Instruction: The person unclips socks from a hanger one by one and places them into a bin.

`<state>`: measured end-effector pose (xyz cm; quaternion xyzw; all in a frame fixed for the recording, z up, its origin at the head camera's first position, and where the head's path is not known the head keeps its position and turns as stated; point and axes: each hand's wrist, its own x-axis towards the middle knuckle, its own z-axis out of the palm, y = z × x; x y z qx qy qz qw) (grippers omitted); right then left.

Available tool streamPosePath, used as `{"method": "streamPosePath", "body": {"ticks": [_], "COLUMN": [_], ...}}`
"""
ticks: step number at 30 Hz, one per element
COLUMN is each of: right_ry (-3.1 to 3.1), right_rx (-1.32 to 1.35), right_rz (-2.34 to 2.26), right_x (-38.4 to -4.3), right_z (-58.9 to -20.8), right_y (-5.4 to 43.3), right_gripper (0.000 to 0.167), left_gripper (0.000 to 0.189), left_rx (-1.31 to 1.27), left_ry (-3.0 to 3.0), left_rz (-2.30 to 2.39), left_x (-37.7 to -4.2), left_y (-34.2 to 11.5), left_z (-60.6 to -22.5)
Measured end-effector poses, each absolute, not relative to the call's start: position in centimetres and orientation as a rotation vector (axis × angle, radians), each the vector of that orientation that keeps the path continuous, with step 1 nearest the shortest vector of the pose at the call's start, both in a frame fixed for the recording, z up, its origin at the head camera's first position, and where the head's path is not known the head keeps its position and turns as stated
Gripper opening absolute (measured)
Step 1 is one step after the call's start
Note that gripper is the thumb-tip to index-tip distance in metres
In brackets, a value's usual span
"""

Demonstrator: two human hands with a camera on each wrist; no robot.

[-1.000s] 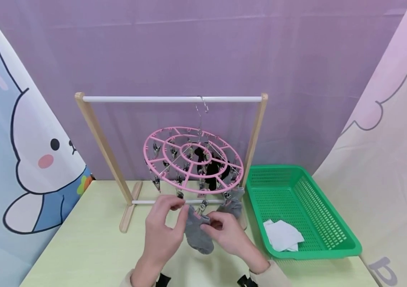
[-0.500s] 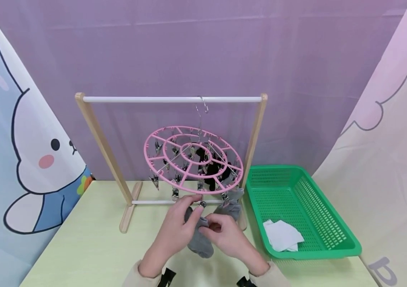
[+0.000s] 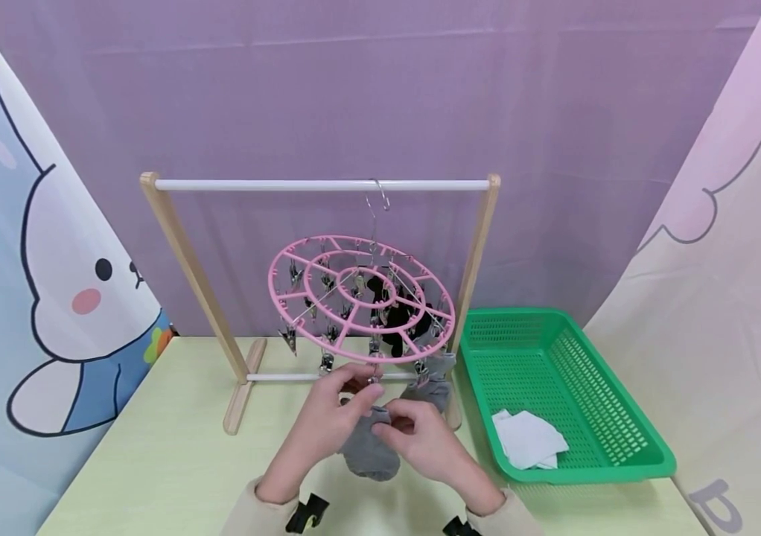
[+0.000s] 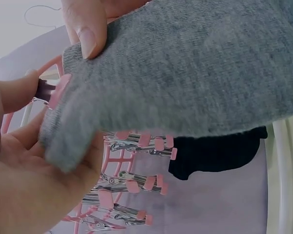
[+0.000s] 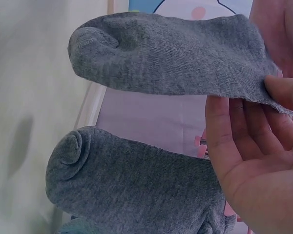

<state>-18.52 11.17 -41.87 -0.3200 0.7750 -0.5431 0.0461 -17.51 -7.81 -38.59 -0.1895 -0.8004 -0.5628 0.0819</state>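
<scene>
A grey sock is held just below the front of a round pink clip hanger. My right hand pinches its cuff between thumb and fingers. With thumb and fingers, my left hand squeezes a metal clip with pink tips, right at the sock's cuff in the left wrist view. A second grey sock hangs from the hanger's right side, below the held sock in the right wrist view. Farther back under the hanger, something black hangs from clips.
The hanger hooks onto the white bar of a wooden-legged rack. At the right stands a green basket with a folded white cloth inside. Several unused clips dangle at the hanger's left. A purple curtain hangs behind.
My left hand has moved right, from beside the sock's cuff to the clip above it. The right hand keeps its pinch on the cuff. Hanger clips have swung slightly.
</scene>
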Motion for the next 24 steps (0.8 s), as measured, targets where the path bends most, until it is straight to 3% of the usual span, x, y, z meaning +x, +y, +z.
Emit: {"method": "streamPosePath", "body": {"ticks": [19,24], "right_ry": [2.388,2.423], "right_rx": [-0.991,-0.987], "right_rz": [-1.643,-1.588], "right_x": [-18.61,-18.43], "right_z": [-42.14,-42.57], "right_y": [11.08,11.46], "right_gripper": [0.008,0.018], "left_gripper": [0.005,0.008], "left_rx": [-0.527,-0.496], "left_ry": [-2.219,-2.236], "left_rz": [-1.606,-1.588], "left_x": [-17.23,-17.18], "left_y": [-7.46,-7.73], "left_z": [-38.74,-38.45]}}
